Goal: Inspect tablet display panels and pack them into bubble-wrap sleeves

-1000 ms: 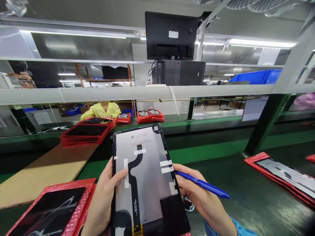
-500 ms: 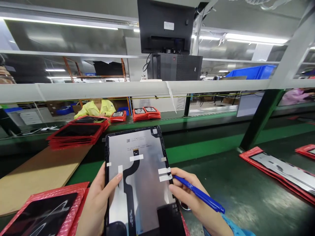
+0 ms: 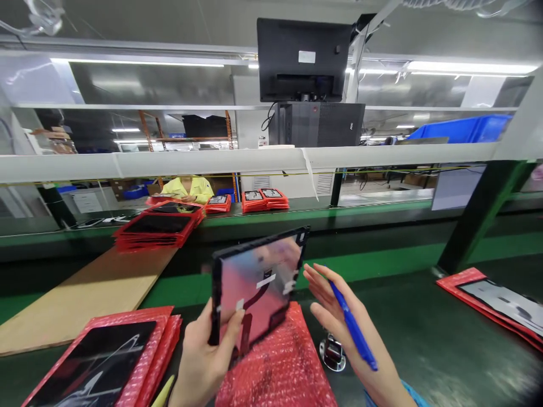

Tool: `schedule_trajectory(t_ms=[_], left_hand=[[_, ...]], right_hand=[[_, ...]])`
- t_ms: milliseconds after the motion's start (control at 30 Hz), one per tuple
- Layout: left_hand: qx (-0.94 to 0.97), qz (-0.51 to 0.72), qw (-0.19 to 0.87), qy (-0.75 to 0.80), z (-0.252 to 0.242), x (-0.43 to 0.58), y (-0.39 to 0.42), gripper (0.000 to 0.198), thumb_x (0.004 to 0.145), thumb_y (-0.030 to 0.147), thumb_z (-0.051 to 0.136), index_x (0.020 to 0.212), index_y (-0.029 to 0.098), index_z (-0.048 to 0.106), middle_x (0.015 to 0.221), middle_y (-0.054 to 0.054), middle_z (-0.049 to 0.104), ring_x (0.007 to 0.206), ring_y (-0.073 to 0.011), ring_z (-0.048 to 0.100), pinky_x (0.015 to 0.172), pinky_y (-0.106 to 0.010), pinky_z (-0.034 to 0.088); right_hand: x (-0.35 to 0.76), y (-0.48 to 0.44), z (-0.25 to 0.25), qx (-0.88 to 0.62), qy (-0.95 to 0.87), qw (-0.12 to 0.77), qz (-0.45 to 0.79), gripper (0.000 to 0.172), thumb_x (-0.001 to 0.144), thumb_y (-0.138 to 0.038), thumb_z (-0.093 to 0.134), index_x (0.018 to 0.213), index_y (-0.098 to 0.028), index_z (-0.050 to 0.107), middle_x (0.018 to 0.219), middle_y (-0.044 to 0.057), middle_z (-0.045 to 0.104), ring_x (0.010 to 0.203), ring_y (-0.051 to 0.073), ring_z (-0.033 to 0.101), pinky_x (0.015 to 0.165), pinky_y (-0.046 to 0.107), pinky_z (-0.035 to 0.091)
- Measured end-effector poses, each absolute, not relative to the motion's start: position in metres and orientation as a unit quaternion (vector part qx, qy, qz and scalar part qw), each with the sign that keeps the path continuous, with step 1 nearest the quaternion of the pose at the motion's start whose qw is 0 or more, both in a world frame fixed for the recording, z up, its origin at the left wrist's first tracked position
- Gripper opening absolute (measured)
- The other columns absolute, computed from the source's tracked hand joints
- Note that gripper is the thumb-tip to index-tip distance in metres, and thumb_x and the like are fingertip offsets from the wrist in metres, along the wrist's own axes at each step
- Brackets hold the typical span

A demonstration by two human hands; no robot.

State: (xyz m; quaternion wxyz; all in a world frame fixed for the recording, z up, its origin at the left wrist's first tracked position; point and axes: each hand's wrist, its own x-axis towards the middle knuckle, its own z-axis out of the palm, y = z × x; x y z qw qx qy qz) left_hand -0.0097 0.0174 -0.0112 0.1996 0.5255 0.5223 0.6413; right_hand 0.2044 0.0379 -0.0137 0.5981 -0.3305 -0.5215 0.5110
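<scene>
My left hand [image 3: 203, 353] grips a tablet screen panel [image 3: 261, 297] by its left edge, thumb on the silvery back. The panel is tilted, its back angled to the right, with a dark ribbon cable and white tape strips. My right hand [image 3: 339, 308] is just right of the panel and apart from it, fingers stretched out, with a blue pen [image 3: 355, 330] tucked in the hand. Below the panel lies red bubble wrap [image 3: 284, 362]. A small round metal-rimmed object [image 3: 333, 353] sits beside the wrap, under my right hand.
Black panels on red bubble wrap [image 3: 146, 362] lie at the left, near a wooden board [image 3: 93, 285]. A taller red stack [image 3: 161, 226] stands behind. More wrapped panels [image 3: 500, 305] lie right, beside a green post [image 3: 481, 217]. A person in yellow [image 3: 199, 189] sits opposite.
The panel has turned from facing me to a steep tilt, held by my left hand alone. My right hand has let go of its right edge, keeping the pen. The red wrap underneath now shows.
</scene>
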Motion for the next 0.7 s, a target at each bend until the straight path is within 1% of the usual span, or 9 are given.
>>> schedule_trajectory(t_ms=[33,100,167,267,367,467,567,633,700], left_hand=[[0.566,0.624,0.187,0.505,-0.013,-0.012,0.019,0.017,0.070,0.029,0.074,0.086,0.025,0.077,0.077,-0.006,0.076,0.076,-0.0272,0.072,0.080,-0.032,0.054],[0.688,0.553,0.185,0.432,-0.014,-0.015,0.022,0.027,0.074,0.018,0.068,0.098,0.026,0.077,0.101,-0.008,0.075,0.099,-0.0301,0.069,0.095,-0.035,0.048],[0.798,0.458,0.164,0.355,-0.012,-0.019,0.026,0.039,0.080,0.009,0.058,0.110,0.030,0.071,0.119,-0.005,0.067,0.117,-0.0286,0.058,0.105,-0.037,0.039],[0.864,0.391,0.072,0.309,-0.011,-0.019,0.031,0.053,0.081,0.001,0.052,0.121,0.034,0.062,0.125,-0.003,0.063,0.124,-0.0265,0.051,0.109,-0.040,0.033],[0.883,0.413,-0.053,0.217,-0.012,-0.012,0.031,0.055,0.081,0.001,0.052,0.131,0.026,0.055,0.125,-0.007,0.064,0.125,-0.0269,0.050,0.108,-0.045,0.034],[0.869,0.462,-0.144,0.107,-0.015,-0.003,0.028,0.037,0.086,0.012,0.055,0.123,0.016,0.060,0.113,-0.010,0.072,0.121,-0.0262,0.055,0.105,-0.048,0.040],[0.857,0.489,-0.126,0.106,-0.020,0.002,0.022,0.025,0.090,0.018,0.051,0.111,0.021,0.066,0.096,-0.006,0.077,0.102,-0.0200,0.068,0.096,-0.038,0.050],[0.846,0.506,-0.086,0.143,-0.021,0.002,0.015,0.020,0.089,0.021,0.054,0.104,0.024,0.068,0.090,-0.005,0.077,0.091,-0.0197,0.071,0.087,-0.034,0.056],[0.798,0.566,-0.037,0.204,-0.019,0.003,0.008,0.016,0.085,0.019,0.059,0.096,0.026,0.069,0.087,-0.003,0.076,0.086,-0.0205,0.071,0.080,-0.032,0.057]], right_hand=[[0.205,0.036,-0.015,-0.275,-0.497,0.596,0.567,0.057,0.076,-0.041,0.073,0.128,-0.034,0.050,0.143,0.005,0.049,0.126,0.025,0.050,0.103,0.041,0.039],[0.205,0.032,-0.019,-0.186,-0.446,0.567,0.667,0.058,0.076,-0.051,0.071,0.129,-0.035,0.052,0.145,0.006,0.048,0.124,0.029,0.053,0.097,0.047,0.045],[0.203,0.029,-0.024,-0.171,-0.403,0.545,0.715,0.058,0.071,-0.058,0.072,0.121,-0.033,0.059,0.134,0.009,0.060,0.114,0.032,0.061,0.087,0.048,0.051],[0.198,0.027,-0.028,-0.219,-0.366,0.565,0.706,0.051,0.063,-0.055,0.078,0.105,-0.026,0.069,0.104,0.011,0.075,0.102,0.034,0.067,0.080,0.046,0.054],[0.193,0.025,-0.026,-0.214,-0.337,0.591,0.700,0.045,0.058,-0.046,0.085,0.095,-0.026,0.071,0.089,0.007,0.078,0.095,0.032,0.070,0.081,0.045,0.055],[0.189,0.021,-0.024,-0.172,-0.332,0.596,0.710,0.039,0.059,-0.033,0.087,0.093,-0.029,0.070,0.093,0.003,0.077,0.096,0.029,0.070,0.086,0.042,0.053],[0.188,0.018,-0.027,-0.162,-0.359,0.589,0.706,0.046,0.063,-0.030,0.085,0.105,-0.030,0.066,0.101,0.004,0.076,0.102,0.028,0.068,0.090,0.042,0.051],[0.190,0.016,-0.030,-0.173,-0.382,0.580,0.699,0.059,0.064,-0.035,0.084,0.117,-0.030,0.061,0.104,0.006,0.075,0.104,0.030,0.067,0.092,0.044,0.050],[0.194,0.014,-0.031,-0.188,-0.395,0.572,0.694,0.068,0.061,-0.040,0.085,0.123,-0.030,0.057,0.104,0.008,0.075,0.106,0.031,0.066,0.094,0.046,0.049]])
